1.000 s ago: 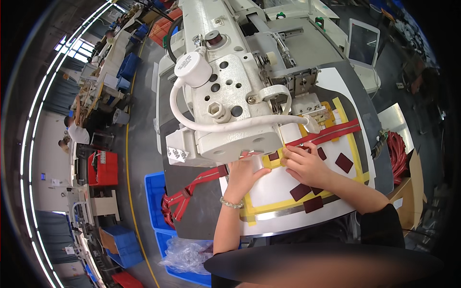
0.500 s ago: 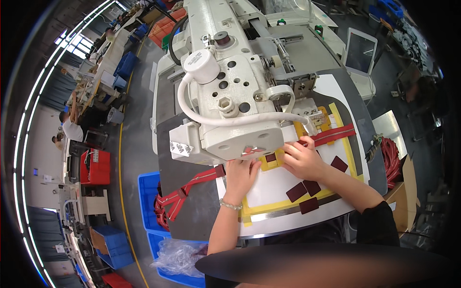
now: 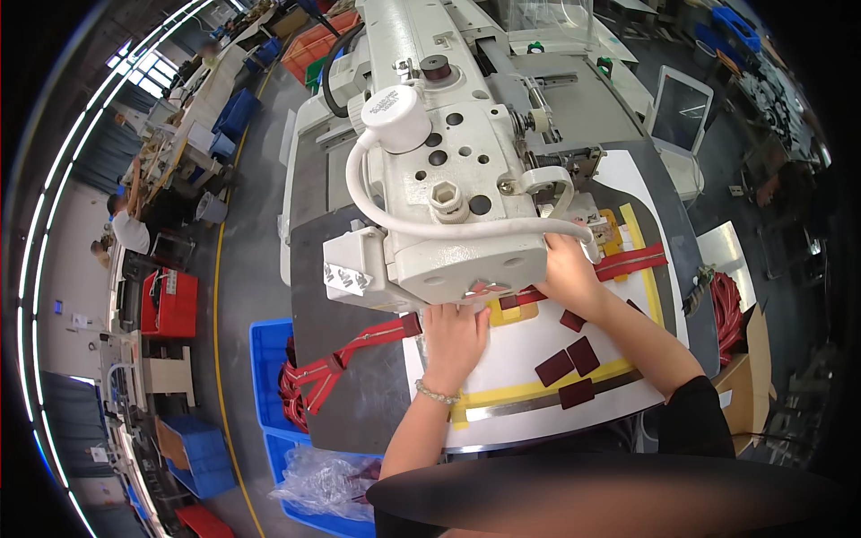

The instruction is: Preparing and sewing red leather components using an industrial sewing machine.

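Observation:
My left hand (image 3: 455,341), a beaded bracelet at its wrist, lies with its fingers stretched forward beneath the front of a white sewing machine head (image 3: 448,260). Its fingertips are hidden there. Beside its thumb is a yellow plate (image 3: 525,313), crossed by the dark red end of a red zipper strip (image 3: 630,261). My right hand (image 3: 571,276) reaches up over that strip. Its fingers go behind the machine head and white hose, so what they grip is hidden. Left of my left hand, another red zipper strip (image 3: 381,334) runs to the table edge. Dark maroon patches (image 3: 582,356) lie below my right hand.
Yellow tape (image 3: 502,390) borders the white work sheet. Blue bins (image 3: 269,377) with red strips and clear plastic stand at the left. A cardboard box (image 3: 758,359) and a red strip bundle (image 3: 728,309) are at the right. A person (image 3: 133,231) works far left.
My right hand has moved up and away from the yellow plate, behind the hose. The zipper strip's dark end now shows across the plate. My left hand stays nearly in place.

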The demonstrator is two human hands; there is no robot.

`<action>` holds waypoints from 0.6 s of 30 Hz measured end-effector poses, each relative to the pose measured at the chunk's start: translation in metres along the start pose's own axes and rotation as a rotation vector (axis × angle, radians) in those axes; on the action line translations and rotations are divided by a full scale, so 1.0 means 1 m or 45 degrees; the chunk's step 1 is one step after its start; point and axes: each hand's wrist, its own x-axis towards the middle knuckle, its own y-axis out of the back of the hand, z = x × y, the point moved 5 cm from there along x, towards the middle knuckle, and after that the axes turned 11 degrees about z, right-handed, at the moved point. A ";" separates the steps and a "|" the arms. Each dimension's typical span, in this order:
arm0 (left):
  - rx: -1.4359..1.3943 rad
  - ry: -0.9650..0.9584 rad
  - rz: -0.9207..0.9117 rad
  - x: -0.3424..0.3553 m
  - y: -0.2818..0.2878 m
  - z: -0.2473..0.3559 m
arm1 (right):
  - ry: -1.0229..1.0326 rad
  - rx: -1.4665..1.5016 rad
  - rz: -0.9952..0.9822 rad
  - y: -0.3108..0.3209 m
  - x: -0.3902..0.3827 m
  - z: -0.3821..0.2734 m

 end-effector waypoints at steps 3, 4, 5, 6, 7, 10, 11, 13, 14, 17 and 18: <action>0.023 0.047 0.006 -0.004 -0.007 -0.001 | 0.015 0.025 0.021 0.009 -0.012 -0.001; 0.022 0.048 0.005 -0.004 -0.009 -0.002 | 0.047 -0.027 0.075 0.013 -0.013 -0.003; -0.042 0.064 -0.022 -0.004 -0.009 -0.002 | 0.051 -0.019 0.078 0.017 -0.013 -0.005; -0.105 0.081 -0.049 -0.004 -0.010 -0.002 | 0.068 -0.120 0.082 0.023 -0.012 -0.008; -0.092 0.085 -0.048 -0.004 -0.009 -0.003 | 0.085 -0.219 0.087 0.024 -0.012 -0.011; -0.144 0.000 0.056 0.001 -0.007 0.001 | -0.065 -0.010 -0.110 0.007 -0.025 -0.003; -0.199 0.042 0.024 0.002 -0.008 0.000 | -0.068 -0.010 -0.111 0.007 -0.024 -0.005; -0.254 0.082 -0.011 0.003 -0.010 -0.002 | 0.078 -0.071 -0.141 0.007 -0.021 -0.016; -0.304 0.099 0.049 0.003 -0.009 -0.002 | 0.077 -0.068 -0.141 0.007 -0.021 -0.016; -0.311 0.126 0.048 0.000 -0.010 -0.005 | 0.055 0.159 -0.150 0.009 -0.017 -0.013; -0.270 0.136 -0.012 -0.002 -0.013 -0.006 | -0.018 0.333 -0.206 0.011 -0.014 -0.009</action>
